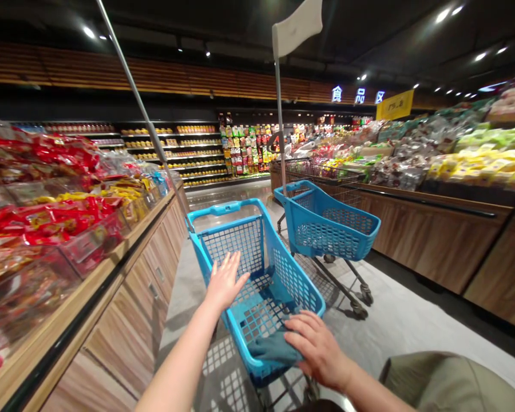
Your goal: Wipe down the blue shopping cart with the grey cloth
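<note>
A blue plastic shopping cart (196,240) stands right in front of me, and its basket holds no goods. My left hand (226,281) hovers over the cart's left side, palm down, with its fingers stretched out and nothing in them. At the near end of the basket, my right hand (315,348) is closed on a grey-blue cloth (272,348). The cloth drapes over the near rim, bunched under the fingers. The fingers' undersides are hidden.
A second blue cart (339,243) with a flag (298,27) on a pole stands to the right. Bins of red-wrapped packets (79,214) line the left side over a wooden counter (124,326). Another counter (429,234) with bagged goods runs along the right. Stocked shelves (197,154) stand behind.
</note>
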